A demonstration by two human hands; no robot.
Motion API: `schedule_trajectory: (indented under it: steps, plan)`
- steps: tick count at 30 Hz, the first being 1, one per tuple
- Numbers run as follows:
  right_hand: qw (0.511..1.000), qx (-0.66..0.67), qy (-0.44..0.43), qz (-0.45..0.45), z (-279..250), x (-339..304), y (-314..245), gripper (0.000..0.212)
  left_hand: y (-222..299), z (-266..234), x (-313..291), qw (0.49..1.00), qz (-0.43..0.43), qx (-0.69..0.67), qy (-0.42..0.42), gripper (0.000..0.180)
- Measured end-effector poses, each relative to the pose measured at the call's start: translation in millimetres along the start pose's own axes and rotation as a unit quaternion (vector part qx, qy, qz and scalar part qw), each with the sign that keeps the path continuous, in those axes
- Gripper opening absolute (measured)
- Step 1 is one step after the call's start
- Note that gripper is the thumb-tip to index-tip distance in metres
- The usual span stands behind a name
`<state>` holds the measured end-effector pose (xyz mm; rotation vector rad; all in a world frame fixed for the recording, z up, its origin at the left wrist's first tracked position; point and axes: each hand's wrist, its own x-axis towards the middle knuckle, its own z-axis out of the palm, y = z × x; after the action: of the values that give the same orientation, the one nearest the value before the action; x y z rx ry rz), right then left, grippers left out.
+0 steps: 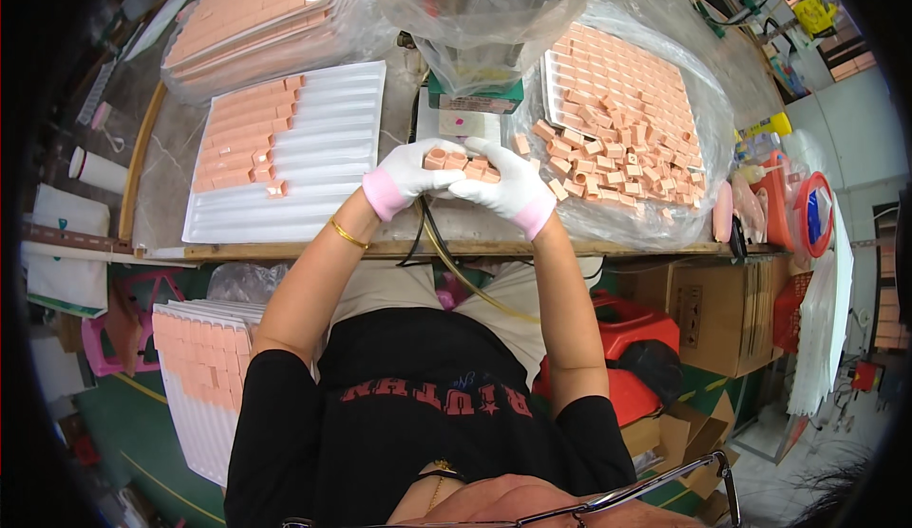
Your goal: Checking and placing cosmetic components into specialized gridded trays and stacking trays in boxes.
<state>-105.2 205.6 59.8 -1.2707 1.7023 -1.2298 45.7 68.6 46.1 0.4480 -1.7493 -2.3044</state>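
Note:
Both my hands wear white gloves with pink cuffs and meet over the middle of the table. My left hand (410, 169) closes round one end of a row of small peach-coloured square-sided pieces (463, 164), and my right hand (511, 186) grips the other end. One held piece shows a round opening. To the left lies a white ribbed tray (332, 148), partly filled with rows of peach pieces (237, 139). On the right, a heap of loose peach pieces (617, 158) spills across clear plastic sheeting, in front of a filled peach layer (622, 67).
Wrapped stacked trays (256, 15) of pieces stand at the back left. A green box (475, 99) and a clear plastic bag (484, 25) are straight ahead. More trays (199, 367) stand below the table's left front. A red stool (627, 357) and a cardboard box (727, 314) are at right.

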Motion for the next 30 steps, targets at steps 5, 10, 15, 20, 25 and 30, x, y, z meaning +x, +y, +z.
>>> schedule_trajectory:
  steps: [5, 10, 15, 20, 25, 30]
  plan:
    - [1.0, -0.023, 0.003, -0.013, 0.5, -5.2, -15.5, 0.076, -8.2, 8.2, -5.2, 0.993, 0.003, -0.118, -0.024, 0.042]
    - [1.0, -0.018, 0.022, -0.003, 3.4, -8.3, -21.1, 0.072, -15.6, 10.0, -10.0, 0.979, -0.014, -0.202, -0.025, 0.047]
    - [0.995, -0.069, 0.053, -0.056, 5.1, -8.9, -16.4, 0.075, -16.7, 13.4, -13.7, 0.973, 0.032, -0.227, -0.035, 0.05]
    - [0.965, -0.169, 0.061, -0.19, 3.6, -9.7, -18.6, 0.075, -12.7, 7.2, -18.1, 0.993, 0.051, -0.109, -0.018, 0.055]
    - [0.953, -0.185, 0.072, -0.229, 3.5, -10.5, -19.6, 0.076, -2.0, 10.1, -22.6, 0.998, 0.039, -0.04, 0.01, 0.056]
    - [0.974, -0.1, 0.077, -0.19, 4.5, -13.9, -15.0, 0.076, -3.4, 12.5, -24.6, 0.997, 0.076, 0.006, 0.021, 0.054]
